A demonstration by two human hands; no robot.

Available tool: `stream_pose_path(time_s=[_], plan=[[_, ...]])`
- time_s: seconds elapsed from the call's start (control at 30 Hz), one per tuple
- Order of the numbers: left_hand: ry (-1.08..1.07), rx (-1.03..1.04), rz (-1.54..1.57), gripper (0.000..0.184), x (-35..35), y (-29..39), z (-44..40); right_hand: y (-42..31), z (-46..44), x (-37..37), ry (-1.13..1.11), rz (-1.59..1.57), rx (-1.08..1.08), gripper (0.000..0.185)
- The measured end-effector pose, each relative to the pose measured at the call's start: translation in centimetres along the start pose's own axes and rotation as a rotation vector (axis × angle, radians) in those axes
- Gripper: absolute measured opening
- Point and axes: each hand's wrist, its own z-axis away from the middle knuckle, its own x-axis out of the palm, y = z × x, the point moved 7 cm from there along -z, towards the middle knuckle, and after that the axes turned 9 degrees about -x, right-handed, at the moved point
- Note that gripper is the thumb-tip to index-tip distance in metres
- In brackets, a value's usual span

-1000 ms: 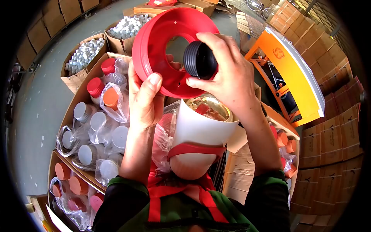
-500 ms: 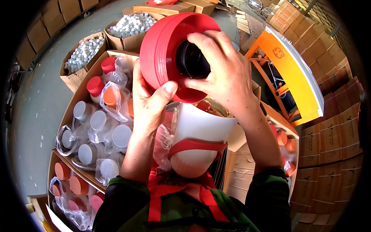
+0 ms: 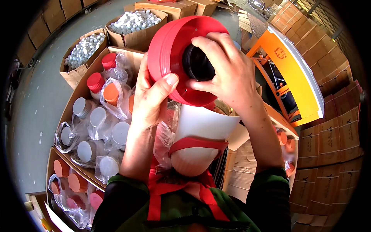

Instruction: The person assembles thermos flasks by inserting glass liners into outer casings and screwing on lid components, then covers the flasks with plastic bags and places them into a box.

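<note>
Left hand point(image 3: 152, 94) closed on the lower left side of a hollow red part point(image 3: 162, 54), thumb laid over its near rim; fingers behind mostly hidden. Right hand point(image 3: 234, 73) pinches a black ring point(image 3: 195, 62) at the mouth of the red part, thumb below, fingertips above; whether the ring is seated, cannot tell. Both grips occupied, pieces held up in front of the chest, over a white vessel point(image 3: 205, 123) with a red strap point(image 3: 201, 142) around it; gold-toned lining point(image 3: 227, 107) partly visible at its top. Left of the forearm: carton point(image 3: 79, 91) of plastic-wrapped bottles, caps red, orange and whitish. Beyond it, two cartons of small white pieces point(image 3: 134, 21). Right side: orange-yellow machine point(image 3: 297, 73), stacked cartons point(image 3: 324, 143) behind.
</note>
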Motion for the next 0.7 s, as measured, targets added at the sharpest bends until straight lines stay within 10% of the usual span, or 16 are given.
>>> stream_pose_path(time_s=[0.7], plan=[[0.118, 0.096, -0.157, 0.051, -0.1, 0.1, -0.4, 1.2, 0.1, 1.6, -0.044, -0.241, 0.152, 0.063]])
